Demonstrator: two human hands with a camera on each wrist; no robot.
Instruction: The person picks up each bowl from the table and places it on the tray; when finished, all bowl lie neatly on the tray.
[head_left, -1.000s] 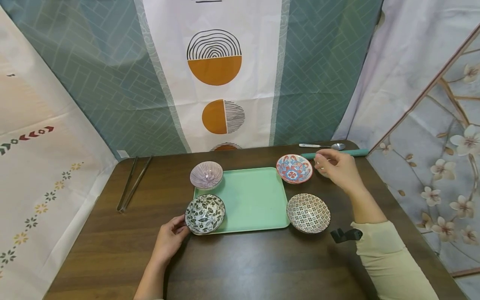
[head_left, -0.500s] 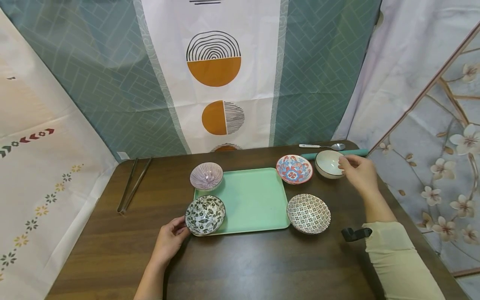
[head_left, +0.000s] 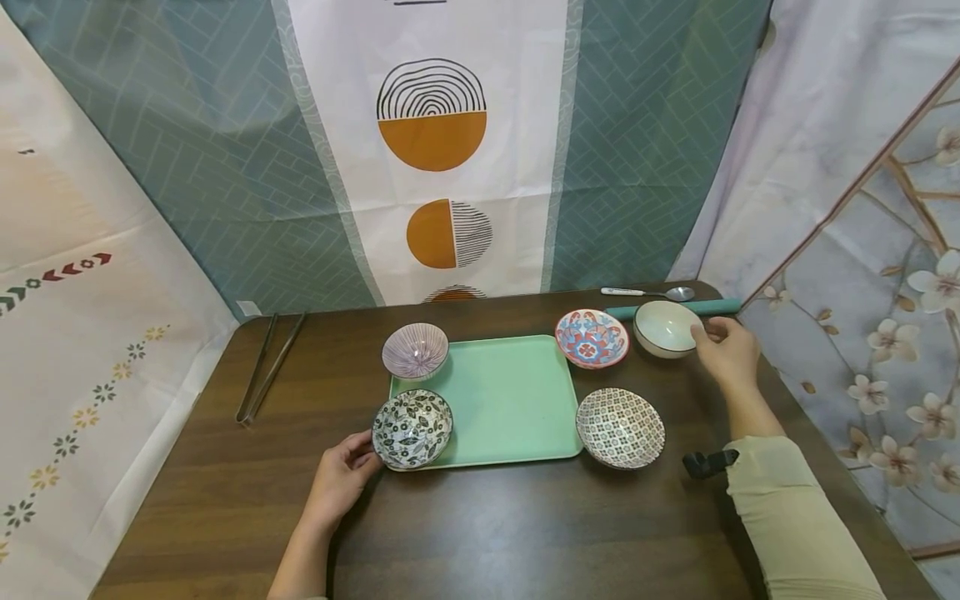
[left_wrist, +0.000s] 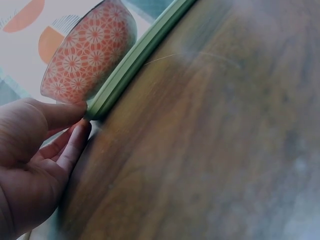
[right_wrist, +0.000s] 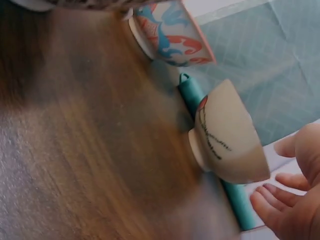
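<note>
My left hand [head_left: 341, 479] is at the near left corner of a mint-green tray [head_left: 517, 408]. In the left wrist view, thumb and fingers pinch the tray's corner [left_wrist: 97, 107], right beside a bowl with a red flower-patterned outside [left_wrist: 90, 55]. That bowl, with leaf patterns inside [head_left: 412, 429], sits on the tray's near left corner. At the back right stands a white bowl with a dark rim [head_left: 666, 327]. My right hand [head_left: 727, 350] is by its right rim; in the right wrist view the fingers [right_wrist: 270, 205] are spread, with a gap to the bowl.
A purple-striped bowl [head_left: 416, 350], a red-and-blue bowl [head_left: 592, 340] and a checked bowl [head_left: 621, 429] stand around the tray's other corners. Metal tongs [head_left: 270, 367] lie left. Behind the white bowl are a teal stick [head_left: 712, 306] and a spoon [head_left: 648, 293].
My right hand has moved right from over the white bowl, which it mostly covered, to the bowl's right side, and the bowl shows fully. The left hand has stayed at the tray's corner.
</note>
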